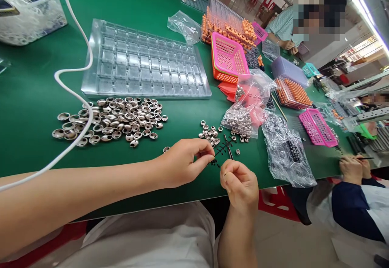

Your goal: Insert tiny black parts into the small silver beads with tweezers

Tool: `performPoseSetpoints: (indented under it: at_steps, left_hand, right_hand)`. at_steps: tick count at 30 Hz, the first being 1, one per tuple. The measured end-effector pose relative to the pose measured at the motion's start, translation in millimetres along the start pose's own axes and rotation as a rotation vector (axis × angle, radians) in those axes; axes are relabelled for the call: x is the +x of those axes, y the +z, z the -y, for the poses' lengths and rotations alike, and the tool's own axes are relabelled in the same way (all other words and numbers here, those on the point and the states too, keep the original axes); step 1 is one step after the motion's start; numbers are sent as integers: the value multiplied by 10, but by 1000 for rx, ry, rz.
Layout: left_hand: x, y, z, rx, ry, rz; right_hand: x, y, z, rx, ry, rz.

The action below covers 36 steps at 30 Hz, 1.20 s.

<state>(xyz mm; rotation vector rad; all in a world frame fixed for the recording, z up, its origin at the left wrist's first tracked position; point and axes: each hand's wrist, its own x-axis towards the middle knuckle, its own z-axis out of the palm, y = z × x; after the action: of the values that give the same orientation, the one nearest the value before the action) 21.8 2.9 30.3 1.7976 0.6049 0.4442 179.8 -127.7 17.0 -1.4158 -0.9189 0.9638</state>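
My left hand (185,163) reaches in from the left, thumb and forefinger pinched on the end of a small black branched plastic strip (221,149). Close by on the right, my right hand (240,182) is closed around dark slim tweezers (229,151), whose tips point away from me across the strip. A few tiny black bits (215,162) lie on the table below the strip. Just beyond my fingers is a small cluster of silver rings (209,132). One loose silver ring (238,152) sits right of the tweezers.
A bigger pile of silver rings (112,118) lies left, before a clear compartment tray (148,63). A white cable (73,71) crosses the left side. Bagged rings (240,120), a plastic bag (285,150) and a pink basket (231,53) stand right. Other people work along the green table (182,116).
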Motion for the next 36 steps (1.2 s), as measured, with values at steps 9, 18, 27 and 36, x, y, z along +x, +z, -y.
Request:
performPoseSetpoints:
  at_steps: [9,18,27,36]
  left_hand:
    - [-20,49,19,-38,-56,34]
    - [-3,69,38,-94,-112,52]
    - [-15,94,61,-128,-133,75]
    - [-29,116,48,-85,-93,91]
  right_hand:
    - [59,-189,-84,-950,-312,-15]
    - [29,-196,-102,-1067,-315,4]
    - [12,-91,-22,-733,-313,-212]
    - [-21,112,-34,-378,-197,-332]
